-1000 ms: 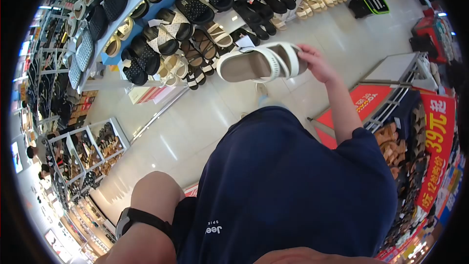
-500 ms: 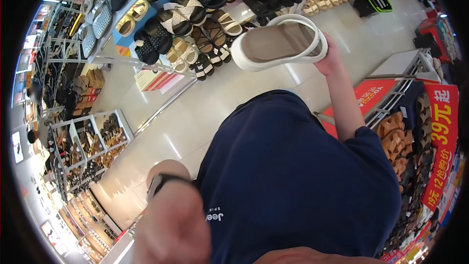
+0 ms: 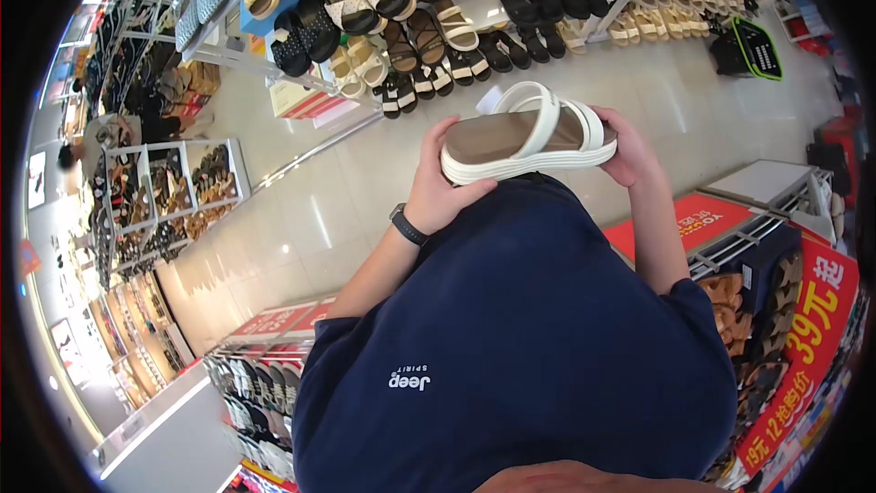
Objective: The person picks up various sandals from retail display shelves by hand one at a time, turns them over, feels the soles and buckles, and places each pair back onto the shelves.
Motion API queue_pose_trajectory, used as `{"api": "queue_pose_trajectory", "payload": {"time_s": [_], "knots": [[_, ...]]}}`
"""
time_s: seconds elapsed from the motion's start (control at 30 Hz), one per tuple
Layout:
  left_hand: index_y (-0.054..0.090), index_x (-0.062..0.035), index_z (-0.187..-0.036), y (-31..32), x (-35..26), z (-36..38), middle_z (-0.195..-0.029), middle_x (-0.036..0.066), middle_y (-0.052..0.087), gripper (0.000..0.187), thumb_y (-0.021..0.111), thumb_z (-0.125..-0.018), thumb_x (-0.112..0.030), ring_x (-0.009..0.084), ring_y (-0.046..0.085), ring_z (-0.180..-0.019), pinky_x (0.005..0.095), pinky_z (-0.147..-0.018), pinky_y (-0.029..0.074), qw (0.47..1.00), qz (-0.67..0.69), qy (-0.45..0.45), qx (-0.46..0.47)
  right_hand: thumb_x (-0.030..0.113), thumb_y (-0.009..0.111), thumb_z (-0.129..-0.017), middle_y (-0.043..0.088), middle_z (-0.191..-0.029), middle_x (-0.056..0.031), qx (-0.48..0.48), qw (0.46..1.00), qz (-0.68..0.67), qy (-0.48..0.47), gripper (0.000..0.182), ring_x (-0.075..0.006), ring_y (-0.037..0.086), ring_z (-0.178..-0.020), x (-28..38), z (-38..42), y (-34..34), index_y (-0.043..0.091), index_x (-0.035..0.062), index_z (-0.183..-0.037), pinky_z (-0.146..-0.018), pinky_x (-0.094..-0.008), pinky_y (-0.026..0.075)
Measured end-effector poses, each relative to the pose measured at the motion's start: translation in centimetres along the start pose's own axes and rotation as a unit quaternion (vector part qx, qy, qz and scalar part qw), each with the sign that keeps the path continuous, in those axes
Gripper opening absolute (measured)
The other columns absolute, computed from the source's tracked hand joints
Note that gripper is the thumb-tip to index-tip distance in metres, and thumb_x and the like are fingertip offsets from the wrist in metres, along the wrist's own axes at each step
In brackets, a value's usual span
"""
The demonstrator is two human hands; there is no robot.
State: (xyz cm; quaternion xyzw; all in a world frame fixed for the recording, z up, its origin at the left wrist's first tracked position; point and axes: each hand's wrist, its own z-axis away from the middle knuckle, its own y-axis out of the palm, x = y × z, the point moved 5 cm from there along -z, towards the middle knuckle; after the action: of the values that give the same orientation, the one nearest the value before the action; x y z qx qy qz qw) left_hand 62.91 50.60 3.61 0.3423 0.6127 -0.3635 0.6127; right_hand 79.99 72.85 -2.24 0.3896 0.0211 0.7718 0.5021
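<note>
A sandal with white straps, a thick white sole and a brown footbed is held level between both hands in front of my chest. My left hand, with a black watch on its wrist, grips the heel end, thumb along the sole's side. At the strapped toe end, my right hand is closed round the edge, some of its fingers hidden. A small white tag shows beside the straps.
Rows of sandals fill a display shelf ahead. A black and green basket stands on the floor at the upper right. Shoe racks with red signs are close on the right and lower left. Far left, a person is by a low rack.
My left hand has come up from the lower left and taken hold of the sandal's heel end. The sandal has turned to show its straps and side, and sits slightly lower.
</note>
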Motion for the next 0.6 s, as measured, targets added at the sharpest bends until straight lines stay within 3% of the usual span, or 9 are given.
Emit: {"api": "queue_pose_trajectory", "payload": {"time_s": [0.1, 0.2, 0.27, 0.3, 0.33, 0.43, 0.47, 0.57, 0.6], "knots": [[0.028, -0.0047, -0.139, 1.6, 0.5, -0.2, -0.120, 0.014, 0.052, 0.079, 0.077, -0.076, -0.011, 0.0207, 0.055, -0.109, 0.0320, -0.093, 0.046, 0.998, -0.017, -0.011, -0.055, 0.038, 0.038, -0.100, 0.064, -0.106, -0.0067, 0.121, 0.992, 0.019, -0.031, 0.045, -0.0157, 0.063, -0.091, -0.1, -0.2, -2.1, 0.050, 0.0060, -0.128, -0.073, -0.0309, 0.051], [0.036, -0.0061, -0.128, 2.6, 1.1, -0.4, -0.113, 0.012, 0.052, 0.059, 0.071, -0.081, -0.008, 0.0177, 0.056, -0.102, 0.0293, -0.087, 0.049, 0.995, 0.014, -0.060, -0.077, 0.044, 0.033, -0.101, 0.061, -0.098, -0.0048, 0.139, 0.982, 0.038, -0.121, 0.050, -0.0125, 0.056, -0.076, 0.6, 0.5, -1.8, 0.045, 0.0060, -0.131, -0.063, -0.0280, 0.047], [0.033, -0.0076, -0.131, 2.3, 2.8, -0.7, -0.113, 0.014, 0.055, 0.059, 0.068, -0.084, -0.014, 0.0222, 0.058, -0.101, 0.0360, -0.088, 0.050, 0.994, 0.052, -0.067, -0.070, 0.044, 0.031, -0.102, 0.058, -0.097, -0.0047, 0.170, 0.969, 0.053, -0.171, 0.051, -0.0111, 0.051, -0.071, 1.3, 0.6, -1.8, 0.042, 0.0060, -0.133, -0.060, -0.0265, 0.044], [0.031, -0.0083, -0.132, 2.2, 3.8, -0.8, -0.113, 0.014, 0.056, 0.059, 0.067, -0.085, -0.017, 0.0244, 0.060, -0.101, 0.0393, -0.088, 0.050, 0.993, 0.069, -0.073, -0.067, 0.044, 0.030, -0.102, 0.058, -0.093, -0.0043, 0.160, 0.967, 0.072, -0.185, 0.049, -0.0109, 0.050, -0.068, 1.5, 0.6, -2.0, 0.043, 0.0059, -0.131, -0.060, -0.0258, 0.043], [0.027, -0.0082, -0.132, 2.5, 3.8, -1.0, -0.106, 0.017, 0.060, 0.058, 0.063, -0.089, -0.024, 0.0272, 0.064, -0.087, 0.0425, -0.079, 0.054, 0.993, 0.079, -0.061, -0.059, 0.043, 0.030, -0.102, 0.058, -0.089, -0.0039, 0.151, 0.964, 0.089, -0.198, 0.048, -0.0106, 0.050, -0.066, 1.5, 0.6, -2.1, 0.045, 0.0057, -0.129, -0.059, -0.0251, 0.043], [0.032, -0.0018, -0.128, 2.2, 3.6, -1.1, -0.111, 0.018, 0.055, 0.049, 0.060, -0.091, -0.016, 0.0258, 0.065, -0.080, 0.0371, -0.072, 0.056, 0.968, 0.188, -0.148, -0.071, 0.043, 0.034, -0.101, 0.054, -0.070, 0.0007, 0.127, 0.955, 0.177, -0.201, 0.045, -0.0081, 0.046, -0.054, 1.1, -0.3, -3.5, 0.054, 0.0043, -0.115, -0.053, -0.0228, 0.040], [0.040, 0.0025, -0.124, 2.0, 3.6, -1.0, -0.093, 0.017, 0.062, 0.046, 0.049, -0.097, -0.034, 0.0199, 0.062, -0.057, 0.0281, -0.053, 0.053, 0.967, 0.118, -0.172, -0.147, 0.042, 0.035, -0.101, 0.052, -0.064, 0.0028, 0.119, 0.949, 0.214, -0.197, 0.046, -0.0070, 0.044, -0.050, 1.1, -0.4, -4.1, 0.058, 0.0036, -0.109, -0.050, -0.0220, 0.038], [0.052, 0.0023, -0.113, 1.5, 3.7, -1.9, -0.073, 0.012, 0.064, 0.058, 0.036, -0.098, -0.051, 0.0113, 0.054, -0.043, 0.0208, -0.036, 0.041, 0.954, 0.114, -0.274, -0.041, 0.043, 0.041, -0.100, 0.047, -0.055, 0.0046, 0.020, 0.937, 0.261, -0.233, 0.047, -0.0051, 0.040, -0.045, 1.5, 1.0, -3.0, 0.064, 0.0034, -0.088, -0.044, -0.0222, 0.033], [0.060, -0.0014, -0.102, 1.8, 3.6, -2.0, -0.060, 0.008, 0.062, 0.070, 0.025, -0.096, -0.061, 0.0073, 0.046, -0.036, 0.0169, -0.031, 0.030, 0.958, 0.061, -0.273, -0.069, 0.043, 0.042, -0.099, 0.048, -0.055, 0.0044, 0.025, 0.938, 0.256, -0.233, 0.047, -0.0048, 0.040, -0.045, 1.6, 1.1, -2.8, 0.064, 0.0036, -0.085, -0.043, -0.0221, 0.032]]}}
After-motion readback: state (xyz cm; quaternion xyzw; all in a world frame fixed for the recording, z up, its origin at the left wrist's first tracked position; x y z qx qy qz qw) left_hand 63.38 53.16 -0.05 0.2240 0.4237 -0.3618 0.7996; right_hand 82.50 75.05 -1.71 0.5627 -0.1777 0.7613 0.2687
